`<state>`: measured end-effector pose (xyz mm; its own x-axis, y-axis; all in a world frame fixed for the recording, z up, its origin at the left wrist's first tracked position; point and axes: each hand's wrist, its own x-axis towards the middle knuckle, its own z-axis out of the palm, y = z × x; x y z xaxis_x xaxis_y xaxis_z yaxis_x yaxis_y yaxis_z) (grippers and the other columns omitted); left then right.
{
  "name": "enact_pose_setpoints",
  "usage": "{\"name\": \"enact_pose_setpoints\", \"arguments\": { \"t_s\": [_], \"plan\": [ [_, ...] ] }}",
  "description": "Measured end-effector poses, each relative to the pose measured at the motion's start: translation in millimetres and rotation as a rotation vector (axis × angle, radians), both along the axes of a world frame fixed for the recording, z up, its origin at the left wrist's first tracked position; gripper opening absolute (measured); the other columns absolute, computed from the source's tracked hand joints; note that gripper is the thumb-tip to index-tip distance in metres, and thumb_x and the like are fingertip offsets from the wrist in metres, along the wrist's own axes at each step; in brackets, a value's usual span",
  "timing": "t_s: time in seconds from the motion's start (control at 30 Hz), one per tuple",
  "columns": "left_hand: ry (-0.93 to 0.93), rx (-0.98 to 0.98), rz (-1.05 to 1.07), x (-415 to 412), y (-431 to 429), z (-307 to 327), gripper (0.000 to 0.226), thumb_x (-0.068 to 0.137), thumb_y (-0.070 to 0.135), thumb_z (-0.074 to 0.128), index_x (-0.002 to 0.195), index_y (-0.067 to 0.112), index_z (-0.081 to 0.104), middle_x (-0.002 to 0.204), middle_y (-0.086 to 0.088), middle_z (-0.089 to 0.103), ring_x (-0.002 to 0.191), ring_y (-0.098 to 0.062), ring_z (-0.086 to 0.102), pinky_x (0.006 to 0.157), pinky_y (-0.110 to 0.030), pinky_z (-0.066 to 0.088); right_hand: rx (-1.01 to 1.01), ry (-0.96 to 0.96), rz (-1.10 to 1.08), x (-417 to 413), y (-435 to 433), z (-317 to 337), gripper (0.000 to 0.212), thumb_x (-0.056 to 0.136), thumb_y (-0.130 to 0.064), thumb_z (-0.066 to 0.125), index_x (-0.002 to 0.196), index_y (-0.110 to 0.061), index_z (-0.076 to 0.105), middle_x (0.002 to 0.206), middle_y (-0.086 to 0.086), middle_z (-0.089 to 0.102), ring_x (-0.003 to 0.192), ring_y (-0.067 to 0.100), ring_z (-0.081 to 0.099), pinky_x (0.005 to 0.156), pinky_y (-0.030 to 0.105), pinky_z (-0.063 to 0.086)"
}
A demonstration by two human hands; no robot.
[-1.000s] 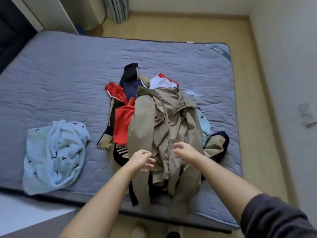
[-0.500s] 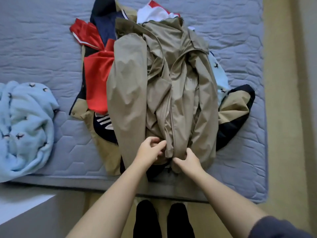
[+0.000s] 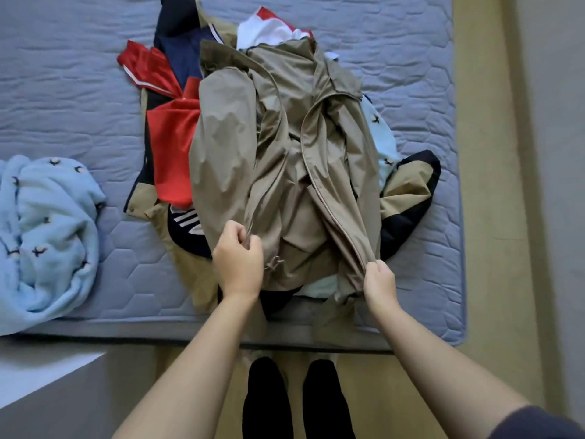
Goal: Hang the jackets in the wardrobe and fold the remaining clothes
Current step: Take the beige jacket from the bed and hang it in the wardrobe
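A khaki zip jacket (image 3: 285, 160) lies front-up on top of a pile of clothes on the grey quilted mattress (image 3: 79, 90). My left hand (image 3: 239, 258) pinches the jacket's left front edge near the hem. My right hand (image 3: 378, 280) grips the right front edge by the zipper, so the front is spread apart. Under the jacket lie a red garment (image 3: 172, 144), a navy piece (image 3: 180, 30), a white and red piece (image 3: 269, 28) and a tan and black jacket (image 3: 408, 191).
A light blue fleece garment (image 3: 47, 229) is bunched at the mattress's left near edge. My feet in black socks (image 3: 294, 397) stand on the tan floor beside the bed. A pale wall (image 3: 554, 153) runs along the right.
The view has tilted down and closer to the pile. My hands, close together at the jacket's hem before, have moved apart and pulled the two front edges open.
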<state>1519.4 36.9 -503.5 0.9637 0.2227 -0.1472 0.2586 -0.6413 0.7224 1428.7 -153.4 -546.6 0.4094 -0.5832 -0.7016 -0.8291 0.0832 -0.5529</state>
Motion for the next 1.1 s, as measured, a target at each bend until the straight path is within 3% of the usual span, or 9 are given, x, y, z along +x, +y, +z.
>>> {"name": "enact_pose_setpoints", "arguments": {
  "t_s": [0.17, 0.27, 0.37, 0.57, 0.7, 0.83, 0.93, 1.03, 1.1],
  "plan": [
    [-0.297, 0.212, -0.547, -13.4, 15.2, 23.3, 0.017, 0.072, 0.003, 0.055, 0.074, 0.018, 0.047, 0.069, 0.006, 0.047, 0.065, -0.016, 0.044, 0.06, -0.028, 0.03, 0.002, -0.015, 0.001, 2.8, -0.2, 20.0, 0.026, 0.092, -0.008, 0.032, 0.067, -0.012, 0.028, 0.068, 0.004, 0.028, 0.06, 0.017, 0.027, 0.055, 0.034, 0.021],
    [0.274, 0.152, -0.926, -29.2, 7.1, 3.8, 0.009, 0.084, 0.025, 0.063, 0.088, 0.024, 0.055, 0.082, 0.011, 0.054, 0.08, -0.014, 0.056, 0.069, -0.029, 0.043, 0.021, -0.002, 0.001, -3.4, 0.9, 14.4, 0.027, 0.092, -0.008, 0.033, 0.066, -0.012, 0.029, 0.066, 0.005, 0.029, 0.06, 0.016, 0.027, 0.055, 0.033, 0.021],
    [0.54, 0.13, -0.805, -43.5, 9.0, -25.5, 0.008, 0.089, 0.033, 0.057, 0.093, 0.026, 0.06, 0.092, 0.011, 0.06, 0.089, -0.012, 0.057, 0.08, -0.032, 0.048, 0.018, 0.018, 0.012, -14.4, -0.1, 3.9, 0.023, 0.092, -0.01, 0.035, 0.069, -0.012, 0.033, 0.066, 0.005, 0.032, 0.06, 0.017, 0.03, 0.055, 0.032, 0.023],
    [0.525, 0.185, -0.587, -54.6, 14.0, -43.2, 0.008, 0.088, 0.019, 0.052, 0.087, 0.026, 0.056, 0.096, 0.006, 0.057, 0.086, -0.014, 0.057, 0.071, -0.027, 0.043, 0.092, -0.026, 0.094, -33.8, 4.8, -12.1, 0.032, 0.095, -0.033, 0.047, 0.083, -0.005, 0.054, 0.079, 0.008, 0.056, 0.076, 0.02, 0.053, 0.067, 0.033, 0.039],
    [0.549, 0.239, -0.55, -53.8, 13.2, -41.3, 0.008, 0.088, 0.02, 0.052, 0.095, 0.023, 0.056, 0.106, 0.004, 0.054, 0.091, -0.014, 0.053, 0.073, -0.03, 0.044, 0.088, -0.06, 0.182, -37.8, 9.1, -13.1, 0.01, 0.089, -0.031, 0.061, 0.084, -0.024, 0.055, 0.085, -0.006, 0.063, 0.078, 0.005, 0.057, 0.06, 0.022, 0.042],
    [0.298, 0.466, -0.525, -45.9, 8.5, -44.5, 0.053, 0.085, 0.028, 0.064, 0.133, 0.022, 0.041, 0.139, -0.003, 0.036, 0.123, -0.022, 0.04, 0.093, -0.035, 0.043, 0.022, -0.044, 0.216, -37.0, 5.1, -15.3, 0.012, 0.091, -0.029, 0.059, 0.082, -0.023, 0.055, 0.082, -0.007, 0.061, 0.077, 0.007, 0.056, 0.059, 0.019, 0.039],
    [0.658, 0.163, -0.278, -25.2, 5.8, -52.4, 0.08, 0.084, 0.033, 0.068, 0.146, 0.019, 0.02, 0.144, -0.01, 0.036, 0.126, -0.029, 0.045, 0.092, -0.035, 0.042, 0.057, -0.05, 0.152, -31.6, 2.5, -16.4, 0.026, 0.095, -0.033, 0.051, 0.089, -0.01, 0.06, 0.085, 0.002, 0.063, 0.081, 0.014, 0.058, 0.064, 0.026, 0.041],
    [0.773, 0.113, -0.318, -16.1, 3.2, -61.3, 0.021, 0.088, 0.029, 0.061, 0.097, 0.012, 0.053, 0.101, -0.009, 0.06, 0.095, -0.027, 0.059, 0.074, -0.032, 0.045, 0.081, -0.039, 0.14, -26.0, 5.7, -20.8, 0.038, 0.098, -0.034, 0.045, 0.097, 0.001, 0.058, 0.092, 0.011, 0.063, 0.083, 0.018, 0.057, 0.074, 0.032, 0.042],
    [0.685, 0.189, -0.352, -19.8, 7.8, -62.3, 0.024, 0.088, 0.026, 0.054, 0.069, 0.018, 0.042, 0.079, -0.004, 0.056, 0.073, -0.021, 0.053, 0.059, -0.029, 0.039, 0.088, -0.027, 0.143, -24.5, 9.3, -23.9, 0.041, 0.099, -0.035, 0.042, 0.096, 0.003, 0.057, 0.092, 0.013, 0.062, 0.084, 0.021, 0.056, 0.074, 0.032, 0.04]
  ]
}}
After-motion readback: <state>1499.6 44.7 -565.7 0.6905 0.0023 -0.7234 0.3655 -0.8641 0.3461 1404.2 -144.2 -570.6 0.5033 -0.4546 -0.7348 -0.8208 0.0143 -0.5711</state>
